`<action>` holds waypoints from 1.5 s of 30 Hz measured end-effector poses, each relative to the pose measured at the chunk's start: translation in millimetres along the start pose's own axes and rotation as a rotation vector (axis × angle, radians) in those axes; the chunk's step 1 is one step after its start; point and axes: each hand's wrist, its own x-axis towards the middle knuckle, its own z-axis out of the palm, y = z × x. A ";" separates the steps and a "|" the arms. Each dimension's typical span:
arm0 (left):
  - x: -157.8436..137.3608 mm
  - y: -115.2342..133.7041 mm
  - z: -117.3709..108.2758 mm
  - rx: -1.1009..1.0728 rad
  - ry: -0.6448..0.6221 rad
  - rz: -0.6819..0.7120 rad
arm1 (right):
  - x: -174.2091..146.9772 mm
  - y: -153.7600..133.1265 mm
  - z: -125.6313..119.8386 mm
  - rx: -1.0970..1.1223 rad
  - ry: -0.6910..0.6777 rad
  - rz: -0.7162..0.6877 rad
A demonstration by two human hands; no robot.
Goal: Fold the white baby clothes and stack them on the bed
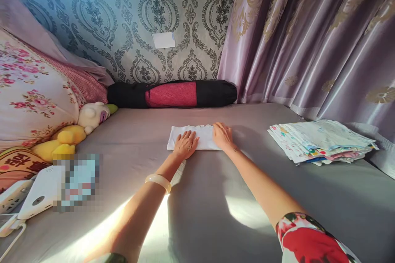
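Observation:
A folded white cloth (203, 136) lies on the grey bed sheet straight ahead of me. My left hand (186, 143) rests flat on its left part, palm down, with the fingers stretched out and a little apart. At the cloth's right end, my right hand (222, 135) has its fingers curled over the edge and closed on the fabric; the fingertips are partly hidden. A pale bangle (158, 182) circles my left forearm.
To the right is a stack of folded printed cloths (324, 141). A black and red rolled bag (173, 93) lies along the wall. Plush toys (70, 134), a floral pillow (33, 90) and a white device with a cable (43, 191) are at the left. A curtain (296, 41) hangs at the right.

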 end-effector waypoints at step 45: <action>14.4 -35.0 9.1 0.055 -0.054 -0.064 | -16.0 -24.4 15.7 0.071 -0.222 -0.127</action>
